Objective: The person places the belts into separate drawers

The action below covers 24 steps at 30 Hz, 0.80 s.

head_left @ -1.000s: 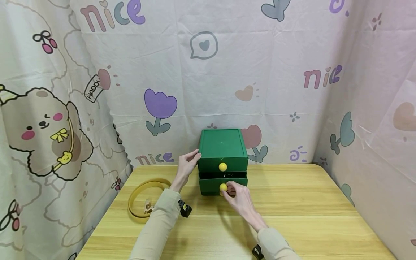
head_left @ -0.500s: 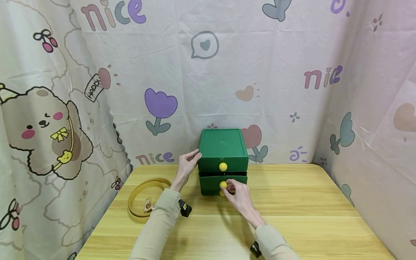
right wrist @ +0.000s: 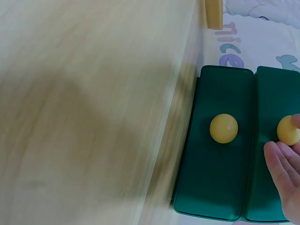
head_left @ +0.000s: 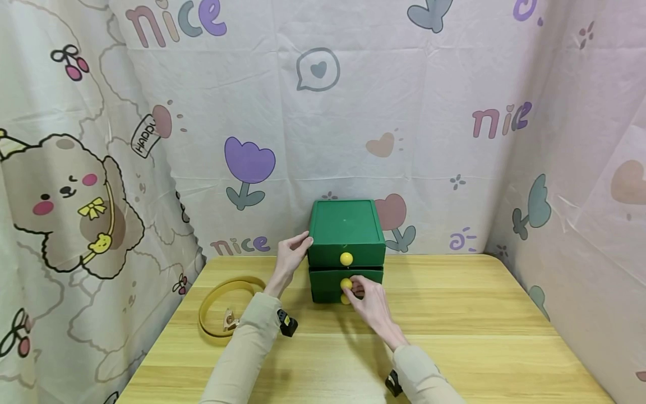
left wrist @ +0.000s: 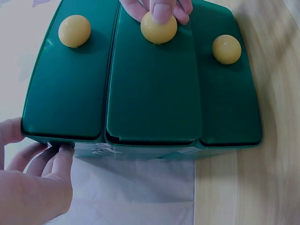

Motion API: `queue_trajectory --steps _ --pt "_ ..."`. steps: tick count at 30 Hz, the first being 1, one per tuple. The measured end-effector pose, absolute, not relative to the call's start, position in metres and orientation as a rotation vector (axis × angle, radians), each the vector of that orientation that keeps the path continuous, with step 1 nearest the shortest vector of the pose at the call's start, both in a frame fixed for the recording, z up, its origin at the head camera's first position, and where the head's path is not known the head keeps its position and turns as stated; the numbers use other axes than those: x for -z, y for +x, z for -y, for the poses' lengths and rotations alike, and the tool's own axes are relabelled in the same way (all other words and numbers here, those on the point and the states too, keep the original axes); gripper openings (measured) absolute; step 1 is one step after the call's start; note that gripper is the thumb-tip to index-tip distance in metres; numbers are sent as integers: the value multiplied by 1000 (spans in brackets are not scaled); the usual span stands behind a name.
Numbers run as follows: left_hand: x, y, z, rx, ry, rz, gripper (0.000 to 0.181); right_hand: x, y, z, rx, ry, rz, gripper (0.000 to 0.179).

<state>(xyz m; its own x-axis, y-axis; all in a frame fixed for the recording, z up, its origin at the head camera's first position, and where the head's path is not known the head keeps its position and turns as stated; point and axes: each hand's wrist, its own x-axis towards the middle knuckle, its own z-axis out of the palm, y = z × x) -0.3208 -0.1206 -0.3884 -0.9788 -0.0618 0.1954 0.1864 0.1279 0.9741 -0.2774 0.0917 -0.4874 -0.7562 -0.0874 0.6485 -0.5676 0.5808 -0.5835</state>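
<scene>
A green drawer cabinet (head_left: 346, 221) with yellow ball knobs stands on the table. My left hand (head_left: 289, 259) touches its upper left corner and side with the fingertips, also seen in the left wrist view. My right hand (head_left: 370, 303) pinches the knob (left wrist: 158, 29) of the middle drawer (left wrist: 154, 93). That drawer stands out slightly from the front, with a narrow dark gap above it. The top drawer (left wrist: 65, 89) and the bottom drawer (left wrist: 229, 93) look flush. In the right wrist view my right hand is partly cut off at the edge.
A mustard-yellow belt (head_left: 214, 292) with a pale gold buckle (head_left: 230, 321) lies coiled on the wooden table (head_left: 484, 336), left of the cabinet and near my left sleeve. Printed curtain cloth (head_left: 343, 112) hangs behind the table and at both sides.
My right hand has pushed the middle drawer inward by its knob, and the dark gap above it has narrowed. My left hand has stayed at the cabinet's corner.
</scene>
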Motion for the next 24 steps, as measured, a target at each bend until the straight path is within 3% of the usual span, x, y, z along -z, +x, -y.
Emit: queue_trajectory --steps 24 --pt "388 -319 121 1961 -122 2214 42 486 -286 -91 -1128 510 2254 15"
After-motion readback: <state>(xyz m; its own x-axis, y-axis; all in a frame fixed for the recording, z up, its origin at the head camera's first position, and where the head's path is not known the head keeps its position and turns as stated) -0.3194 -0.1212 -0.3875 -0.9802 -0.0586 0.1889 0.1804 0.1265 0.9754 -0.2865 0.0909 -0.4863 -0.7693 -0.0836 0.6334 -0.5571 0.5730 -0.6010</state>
